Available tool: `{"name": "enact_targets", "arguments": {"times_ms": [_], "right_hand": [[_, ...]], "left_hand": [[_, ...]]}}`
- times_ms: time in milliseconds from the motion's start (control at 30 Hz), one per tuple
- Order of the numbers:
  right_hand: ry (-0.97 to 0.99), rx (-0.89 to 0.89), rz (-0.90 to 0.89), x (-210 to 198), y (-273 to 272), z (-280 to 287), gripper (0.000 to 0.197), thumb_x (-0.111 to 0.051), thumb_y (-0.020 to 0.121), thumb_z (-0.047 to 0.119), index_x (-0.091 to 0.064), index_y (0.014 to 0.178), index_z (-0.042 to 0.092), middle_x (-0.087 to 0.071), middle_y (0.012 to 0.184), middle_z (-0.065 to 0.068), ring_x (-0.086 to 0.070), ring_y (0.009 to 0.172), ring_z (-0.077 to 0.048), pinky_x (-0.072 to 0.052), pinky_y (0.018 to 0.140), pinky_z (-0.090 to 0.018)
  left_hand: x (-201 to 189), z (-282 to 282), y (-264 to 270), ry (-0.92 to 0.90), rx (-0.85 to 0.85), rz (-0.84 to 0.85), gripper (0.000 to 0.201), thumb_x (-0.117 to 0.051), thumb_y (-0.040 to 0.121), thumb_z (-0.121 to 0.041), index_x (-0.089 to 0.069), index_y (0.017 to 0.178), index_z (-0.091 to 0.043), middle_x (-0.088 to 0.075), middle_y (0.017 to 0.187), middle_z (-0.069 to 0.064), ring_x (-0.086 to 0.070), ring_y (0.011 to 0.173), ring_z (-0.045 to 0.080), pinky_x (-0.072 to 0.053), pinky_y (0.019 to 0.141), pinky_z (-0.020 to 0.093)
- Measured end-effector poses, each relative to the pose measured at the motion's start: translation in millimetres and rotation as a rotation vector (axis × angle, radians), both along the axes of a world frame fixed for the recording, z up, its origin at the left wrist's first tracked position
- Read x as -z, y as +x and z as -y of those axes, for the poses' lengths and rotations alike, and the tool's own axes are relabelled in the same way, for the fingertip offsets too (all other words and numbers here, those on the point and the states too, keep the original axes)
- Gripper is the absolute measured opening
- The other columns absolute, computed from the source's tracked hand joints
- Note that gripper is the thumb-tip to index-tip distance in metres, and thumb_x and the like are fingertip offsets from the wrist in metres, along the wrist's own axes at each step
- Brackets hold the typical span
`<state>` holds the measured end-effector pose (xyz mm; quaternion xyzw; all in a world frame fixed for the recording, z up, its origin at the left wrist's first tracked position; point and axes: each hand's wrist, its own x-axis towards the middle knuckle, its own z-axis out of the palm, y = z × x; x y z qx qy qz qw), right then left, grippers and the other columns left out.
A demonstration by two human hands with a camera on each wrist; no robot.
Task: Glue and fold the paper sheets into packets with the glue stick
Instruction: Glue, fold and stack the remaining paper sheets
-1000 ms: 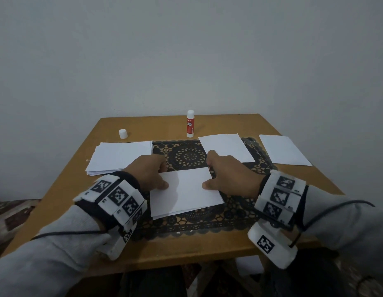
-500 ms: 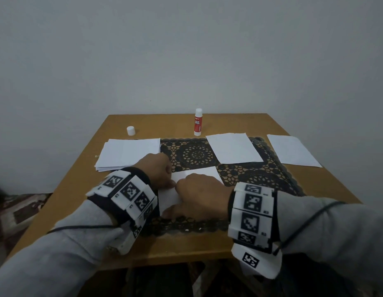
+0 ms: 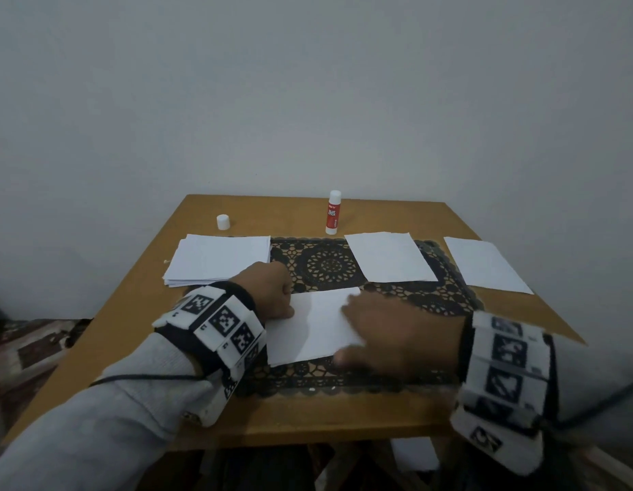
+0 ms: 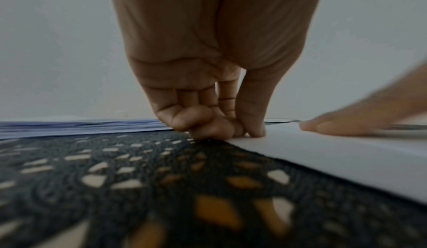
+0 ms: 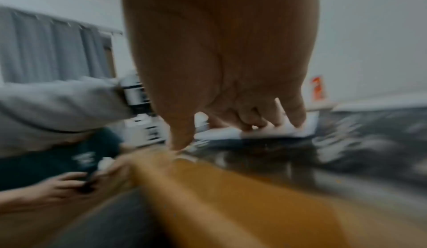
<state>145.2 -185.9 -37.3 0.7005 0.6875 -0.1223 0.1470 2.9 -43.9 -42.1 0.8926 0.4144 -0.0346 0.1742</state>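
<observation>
Left hand (image 3: 270, 294) grip curled, thumb and fingertips pressing the left edge of the folded paper (image 3: 317, 324) onto the lace mat (image 3: 327, 265). Right hand (image 3: 396, 334) blurred, fingers spread flat across the paper's right side. Beyond both hands, upright on the surface (image 3: 343, 416): glue stick (image 3: 333, 212), its cap (image 3: 223, 221) apart. Left of the left grip: paper stack (image 3: 219, 258).

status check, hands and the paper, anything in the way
Left hand pinning folded paper at its left edge, fingers curled. Right hand flat on its right side, blurred. Glue stick upright at back, uncapped. Nothing blocking.
</observation>
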Motion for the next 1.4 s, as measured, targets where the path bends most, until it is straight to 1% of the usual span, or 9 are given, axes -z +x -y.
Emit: {"name": "enact_targets", "arguments": {"times_ms": [67,133,300,500,667,867,1133,1233,1400], "right_hand": [[-0.157,-0.171,-0.033,4.3,-25.7,13.0,0.097,-0.037,0.091,0.068,0.003,0.155,0.007,0.011,0.162,-0.013,0.007,0.15,-0.027,-0.004,0.119,-0.039],[-0.191,-0.218,-0.05,6.4,-29.9,6.6,0.099,-0.033,0.092,0.069,0.014,0.152,0.007,0.023,0.159,-0.011,0.018,0.148,-0.025,0.002,0.119,-0.036],[-0.144,-0.053,-0.023,3.6,-2.2,-37.1,0.098,-0.028,0.092,0.07,0.013,0.152,0.003,0.02,0.16,-0.013,0.015,0.149,-0.026,-0.007,0.122,-0.045],[-0.241,-0.199,-0.035,4.6,-13.3,-14.1,0.1,-0.03,0.092,0.07,0.016,0.152,0.006,0.025,0.159,-0.012,0.019,0.147,-0.026,0.001,0.121,-0.039],[-0.185,-0.012,-0.014,-3.0,4.8,-31.5,0.097,-0.026,0.094,0.068,0.015,0.151,0.002,0.021,0.16,-0.015,0.016,0.148,-0.028,-0.004,0.122,-0.044],[-0.221,-0.186,-0.023,4.1,-33.2,-17.1,0.1,-0.028,0.091,0.071,0.017,0.151,0.005,0.025,0.158,-0.013,0.019,0.147,-0.027,0.0,0.12,-0.04],[-0.235,-0.072,0.025,1.8,-1.0,-16.2,0.1,-0.028,0.092,0.07,0.019,0.15,0.005,0.026,0.158,-0.013,0.019,0.147,-0.027,-0.001,0.122,-0.042],[-0.257,-0.122,0.036,0.5,-1.5,-1.7,0.098,-0.026,0.092,0.07,0.019,0.151,0.006,0.027,0.157,-0.012,0.02,0.147,-0.027,0.002,0.12,-0.038],[-0.253,0.013,0.016,-7.9,4.9,-14.4,0.098,-0.024,0.092,0.071,0.016,0.151,0.004,0.022,0.159,-0.013,0.016,0.148,-0.027,-0.004,0.121,-0.042]], "left_hand": [[0.6,0.1,0.5,0.0,0.001,-0.007,0.014,-0.066,0.085,-0.018,-0.067,0.093,-0.006,-0.067,0.094,0.009,-0.06,0.086,0.021,-0.047,0.07,0.028],[0.6,0.3,1.2,0.004,0.001,-0.017,0.016,-0.066,0.085,-0.017,-0.067,0.094,-0.005,-0.067,0.097,0.01,-0.062,0.09,0.023,-0.048,0.072,0.03],[2.8,-2.3,0.9,0.008,-0.009,-0.035,0.011,-0.066,0.085,-0.019,-0.064,0.093,-0.011,-0.065,0.099,0.006,-0.059,0.093,0.022,-0.045,0.07,0.026],[3.5,-3.4,1.1,0.01,-0.009,-0.033,0.014,-0.065,0.085,-0.02,-0.067,0.094,-0.009,-0.066,0.098,0.006,-0.06,0.092,0.02,-0.047,0.072,0.027],[2.5,-4.2,1.5,-0.005,-0.025,-0.002,0.012,-0.06,0.087,-0.015,-0.066,0.096,-0.01,-0.066,0.099,0.006,-0.059,0.09,0.019,-0.045,0.07,0.024],[3.6,-4.7,1.9,0.018,-0.041,0.005,0.009,-0.063,0.085,-0.016,-0.064,0.093,-0.012,-0.066,0.098,0.005,-0.059,0.092,0.02,-0.044,0.071,0.024],[-0.2,1.7,2.5,-0.001,0.151,0.092,0.011,-0.069,0.084,-0.019,-0.065,0.094,-0.018,-0.054,0.084,-0.01,-0.052,0.082,0.01,-0.039,0.062,0.017],[3.2,-1.4,3.3,0.021,0.072,0.039,0.007,-0.065,0.086,-0.019,-0.063,0.091,-0.015,-0.061,0.089,-0.002,-0.055,0.084,0.014,-0.041,0.062,0.018],[8.5,-8.4,1.6,0.094,-0.035,-0.069,0.014,-0.056,0.088,-0.019,-0.059,0.096,-0.008,-0.064,0.102,0.009,-0.059,0.09,0.021,-0.044,0.068,0.025]]}}
